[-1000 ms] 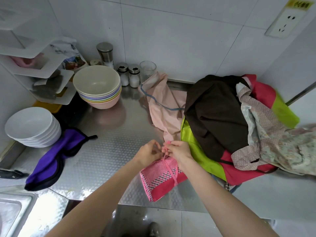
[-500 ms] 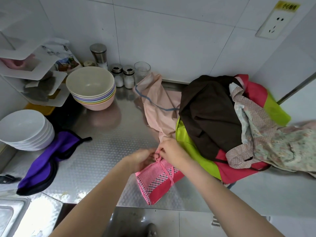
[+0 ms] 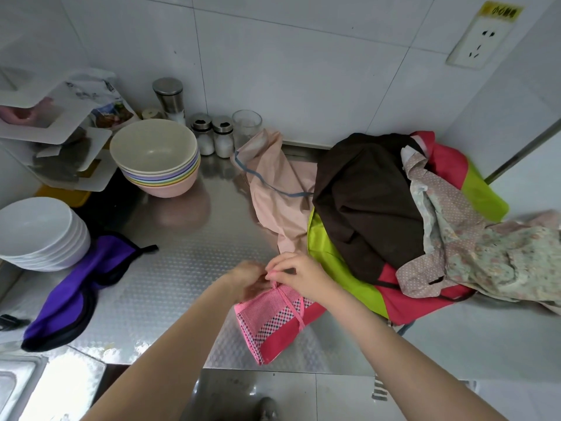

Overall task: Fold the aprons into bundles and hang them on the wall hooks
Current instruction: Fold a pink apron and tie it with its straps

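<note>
The pink apron bundle (image 3: 274, 320) lies on the steel counter (image 3: 182, 268) at lower centre of the frame, near the front edge. It is folded into a compact rectangle, with a checked band across it and a thin pink tie strap (image 3: 290, 302) wrapped around the middle.

Both hands meet at the upper end of the bundle. The left hand (image 3: 247, 279) has its fingers curled at the strap ends; motion blur hides the exact contact, but it appears to be pinching the strap. The right hand (image 3: 299, 273) has thumb and fingertips pinched together on the strap, just above the fabric. Judged step: tying or tightening the strap to secure the bundle.

Handling characteristics, judged:
- The fabric is light, soft and limp. It holds its shape only while the strap is tight.
- The strap is narrow and likely to slip if tension drops.
- Take hold at the knot, or around the wrapped middle, not at a loose corner.

Remaining stock: a heap of unfolded aprons (image 3: 394, 223) occupies the right of the frame, touching the bundle's right side. A purple apron (image 3: 76, 287) lies at lower left, well apart, beside stacked white plates (image 3: 36, 232). No wall hooks are in view.
</note>
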`<state>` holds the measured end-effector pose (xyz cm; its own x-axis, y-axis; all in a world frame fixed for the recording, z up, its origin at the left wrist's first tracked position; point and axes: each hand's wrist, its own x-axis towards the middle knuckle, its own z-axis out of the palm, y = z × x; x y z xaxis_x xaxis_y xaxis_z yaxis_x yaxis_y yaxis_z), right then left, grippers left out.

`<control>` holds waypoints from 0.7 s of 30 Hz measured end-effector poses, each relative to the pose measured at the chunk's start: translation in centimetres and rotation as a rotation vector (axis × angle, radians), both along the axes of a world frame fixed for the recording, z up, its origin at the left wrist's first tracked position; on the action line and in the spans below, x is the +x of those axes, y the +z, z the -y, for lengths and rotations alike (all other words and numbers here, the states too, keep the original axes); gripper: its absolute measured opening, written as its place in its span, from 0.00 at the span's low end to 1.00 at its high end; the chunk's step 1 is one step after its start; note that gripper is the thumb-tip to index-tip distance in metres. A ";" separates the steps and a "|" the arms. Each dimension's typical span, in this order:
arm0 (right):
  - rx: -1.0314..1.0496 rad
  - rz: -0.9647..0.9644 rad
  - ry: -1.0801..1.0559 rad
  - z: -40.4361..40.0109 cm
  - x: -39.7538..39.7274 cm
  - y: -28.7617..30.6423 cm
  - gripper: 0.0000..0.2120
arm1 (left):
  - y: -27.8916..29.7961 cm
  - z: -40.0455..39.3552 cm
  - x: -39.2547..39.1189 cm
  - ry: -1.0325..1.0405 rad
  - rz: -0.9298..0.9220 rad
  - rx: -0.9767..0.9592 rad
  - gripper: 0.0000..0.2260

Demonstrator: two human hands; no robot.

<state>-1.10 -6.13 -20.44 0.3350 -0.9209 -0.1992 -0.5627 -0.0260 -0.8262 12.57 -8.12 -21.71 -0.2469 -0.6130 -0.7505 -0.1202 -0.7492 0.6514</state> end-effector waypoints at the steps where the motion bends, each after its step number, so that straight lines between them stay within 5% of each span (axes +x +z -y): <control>1: 0.095 0.109 -0.054 -0.1 -0.1 0.2 0.06 | -0.1 0.0 -0.1 -0.001 0.024 -0.029 0.14; 9: 0.458 0.376 -0.454 -0.1 -0.1 -0.1 0.05 | -0.4 -0.6 -0.9 -0.043 0.063 -0.226 0.12; 13: 0.537 0.171 -0.509 0.5 0.0 -0.5 0.14 | -0.2 -0.8 -1.5 -0.123 0.095 -0.377 0.11; 21: 0.430 -0.134 -0.301 0.9 -0.1 -0.1 0.13 | 0.4 -1.1 -1.7 -0.272 0.205 -0.508 0.11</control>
